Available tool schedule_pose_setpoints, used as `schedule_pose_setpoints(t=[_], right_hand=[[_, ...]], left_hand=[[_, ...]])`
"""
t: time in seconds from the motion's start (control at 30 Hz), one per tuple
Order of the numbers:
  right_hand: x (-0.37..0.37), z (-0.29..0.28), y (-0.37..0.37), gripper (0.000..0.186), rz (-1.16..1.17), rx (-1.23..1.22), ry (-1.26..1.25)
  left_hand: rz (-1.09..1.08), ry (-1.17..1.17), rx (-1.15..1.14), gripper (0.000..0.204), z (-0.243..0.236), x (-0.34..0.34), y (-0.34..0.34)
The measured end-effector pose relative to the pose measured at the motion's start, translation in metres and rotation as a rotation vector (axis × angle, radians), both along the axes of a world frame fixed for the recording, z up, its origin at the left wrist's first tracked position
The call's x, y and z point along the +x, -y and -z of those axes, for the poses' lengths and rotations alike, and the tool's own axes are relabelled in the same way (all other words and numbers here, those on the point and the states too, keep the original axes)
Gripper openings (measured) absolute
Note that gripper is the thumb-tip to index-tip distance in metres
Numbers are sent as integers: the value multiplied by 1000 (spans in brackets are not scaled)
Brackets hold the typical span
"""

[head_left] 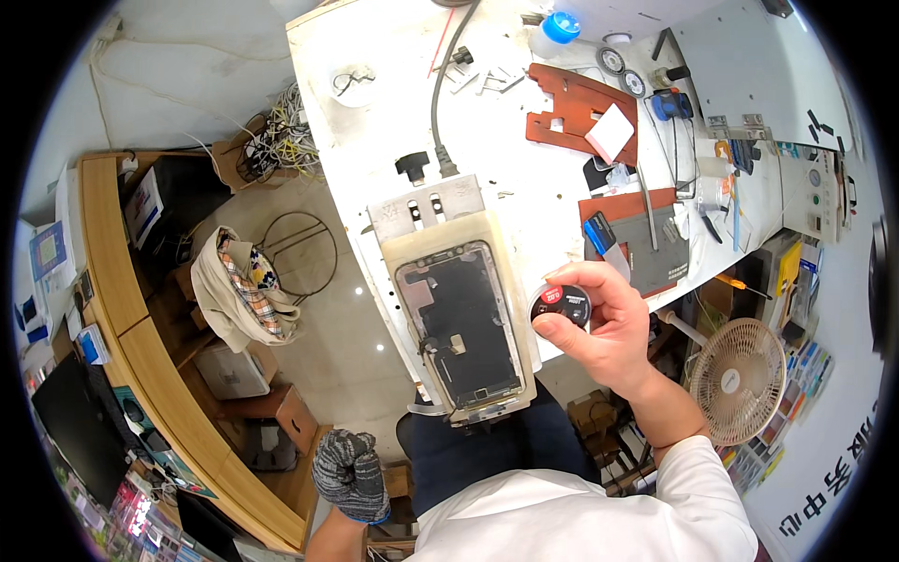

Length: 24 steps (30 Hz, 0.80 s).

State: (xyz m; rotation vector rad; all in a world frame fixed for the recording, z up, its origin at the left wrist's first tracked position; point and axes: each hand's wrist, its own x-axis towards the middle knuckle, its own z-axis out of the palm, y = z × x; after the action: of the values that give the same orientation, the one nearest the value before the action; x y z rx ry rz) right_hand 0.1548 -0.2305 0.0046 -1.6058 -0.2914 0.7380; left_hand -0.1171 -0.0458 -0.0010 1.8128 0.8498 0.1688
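Note:
Between thumb and fingers, my bare right hand (604, 323) grips a small round spool (565, 304) with a black and red label facing up. It is held just right of a phone screen (464, 323), above the table's near edge. The dark screen lies on a yellowish pad on a pale metal plate device (426, 201), which has switches and a cable at its far end. My left hand (349, 476), in a grey knit glove, hangs low beside my lap, away from the table. Its fingers are curled closed, and whatever may be inside them is hidden.
Right of the device lie a blue-handled scraper (599, 232), a grey and brown mat (646, 244) and a reddish-brown board (585, 112). A blue-capped bottle (559, 31) stands at the back. A fan (738, 381) is at right, a wooden cabinet (159, 365) at left.

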Motion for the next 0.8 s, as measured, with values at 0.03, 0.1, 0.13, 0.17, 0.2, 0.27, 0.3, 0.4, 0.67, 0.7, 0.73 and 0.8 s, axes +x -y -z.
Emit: schedule_pose_setpoints(t=[0.03,0.1,0.13,0.17,0.2,0.27,0.3,0.4,0.67,0.7,0.73,0.8], right_hand=[[0,-2,2,36,-8,-12,-4],[-2,0,7,35,2,-5,-8],[-4,2,11,33,5,7,-3],[-5,2,14,32,8,20,1],[-5,1,16,32,8,17,-4],[-8,0,20,33,22,15,27],[-10,1,22,33,28,14,41],[-14,-3,30,35,22,-22,-10],[-26,-1,51,33,72,-18,43],[-27,-2,53,33,70,-21,42],[-29,-3,55,33,68,-24,40],[-32,-3,60,34,62,-30,38]], left_hand=[[-3,1,-9,9,0,2,0],[-8,1,-15,10,-1,7,-1],[-9,2,-21,11,-2,10,-1],[-10,3,-27,12,-2,13,-1],[-10,3,-30,13,-3,17,-2],[-18,3,-41,15,-5,26,-2],[-28,1,-48,16,-7,30,-2],[-90,-15,-114,19,-11,48,-1],[-431,11,-515,28,-22,80,2],[-259,-17,-317,29,-20,80,2],[-72,-50,-129,31,-19,81,3],[-28,-18,-62,32,-17,86,3]])
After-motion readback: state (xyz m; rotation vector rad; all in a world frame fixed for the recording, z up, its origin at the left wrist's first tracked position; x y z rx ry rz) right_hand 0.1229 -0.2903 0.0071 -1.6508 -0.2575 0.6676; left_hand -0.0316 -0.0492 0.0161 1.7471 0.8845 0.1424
